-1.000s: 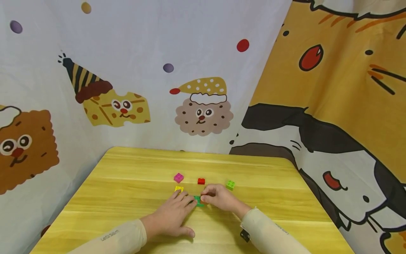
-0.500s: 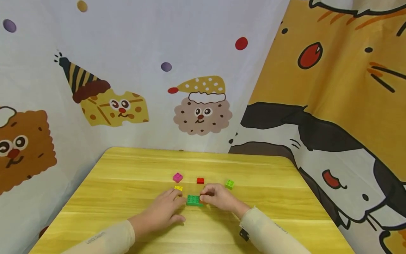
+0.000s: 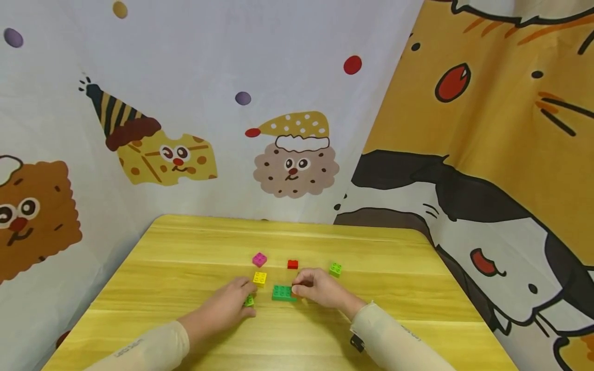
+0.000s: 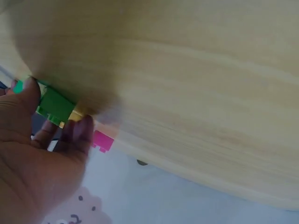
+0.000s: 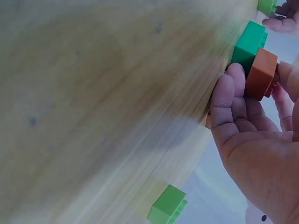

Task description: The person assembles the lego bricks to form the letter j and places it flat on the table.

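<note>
My right hand point(image 3: 320, 288) pinches an orange-brown toy building brick point(image 5: 261, 72) between thumb and fingers. That brick is against the right end of the longer green brick point(image 3: 282, 292), which lies on the table; whether they are joined cannot be told. To the left, my left hand point(image 3: 223, 303) is low at the table around a lime green brick point(image 3: 249, 300). In the left wrist view, the thumb and fingertips stand on either side of this brick point(image 4: 56, 105), with a small gap at the fingers. A yellow brick point(image 3: 260, 279) sits just beyond the left fingertips.
Farther back on the wooden table point(image 3: 371, 319) lie a magenta brick point(image 3: 259, 259), a red brick point(image 3: 293, 264) and another lime green brick point(image 3: 335, 269). Printed cloth point(image 3: 223, 62) hangs behind the table's far edge.
My left hand has moved left from the green brick, uncovering it and the yellow brick, and now stands at the lime green brick. My right hand stays in place.
</note>
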`<act>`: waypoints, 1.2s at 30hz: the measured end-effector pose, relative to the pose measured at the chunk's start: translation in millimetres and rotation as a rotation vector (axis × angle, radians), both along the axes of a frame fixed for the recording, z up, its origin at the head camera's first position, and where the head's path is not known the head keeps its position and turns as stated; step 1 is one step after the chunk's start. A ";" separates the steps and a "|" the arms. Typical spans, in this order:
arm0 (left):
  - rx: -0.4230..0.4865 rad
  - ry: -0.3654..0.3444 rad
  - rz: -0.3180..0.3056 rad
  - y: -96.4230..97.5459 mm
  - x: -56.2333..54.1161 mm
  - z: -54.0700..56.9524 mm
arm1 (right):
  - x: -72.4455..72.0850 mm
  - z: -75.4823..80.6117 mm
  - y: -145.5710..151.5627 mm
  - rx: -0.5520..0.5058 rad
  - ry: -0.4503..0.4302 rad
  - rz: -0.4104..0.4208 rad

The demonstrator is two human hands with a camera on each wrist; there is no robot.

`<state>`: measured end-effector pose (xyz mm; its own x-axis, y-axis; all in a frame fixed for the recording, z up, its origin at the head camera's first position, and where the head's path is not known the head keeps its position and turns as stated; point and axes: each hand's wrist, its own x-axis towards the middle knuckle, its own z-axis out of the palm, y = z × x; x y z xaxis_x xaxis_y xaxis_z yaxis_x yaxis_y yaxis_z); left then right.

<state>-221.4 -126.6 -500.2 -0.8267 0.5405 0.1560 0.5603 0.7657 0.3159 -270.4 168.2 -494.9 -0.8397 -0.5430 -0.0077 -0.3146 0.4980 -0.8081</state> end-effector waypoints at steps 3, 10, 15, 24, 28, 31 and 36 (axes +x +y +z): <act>0.024 -0.027 0.058 0.1 -1.0 0.7 | 0.3 -0.2 0.1 -0.007 -0.007 -0.001; 0.026 -0.027 0.063 0.4 -2.6 0.5 | 0.3 -0.4 0.3 -0.003 0.000 0.000; 0.009 -0.020 0.052 0.1 -3.0 0.4 | -0.2 -2.6 0.9 0.000 0.004 0.002; -0.013 0.000 0.029 0.5 -4.3 -1.0 | 0.1 -1.9 1.3 -0.027 -0.040 -0.002; -0.022 0.006 0.017 0.3 -5.2 -0.8 | 0.6 0.4 2.3 -0.047 -0.090 -0.003; -0.023 0.013 0.009 0.3 -5.6 -0.7 | 0.2 1.2 3.0 -0.062 -0.143 -0.007; -0.017 0.005 -0.001 1.6 -5.8 -1.0 | -3.4 -0.9 5.1 -0.081 -0.226 -0.015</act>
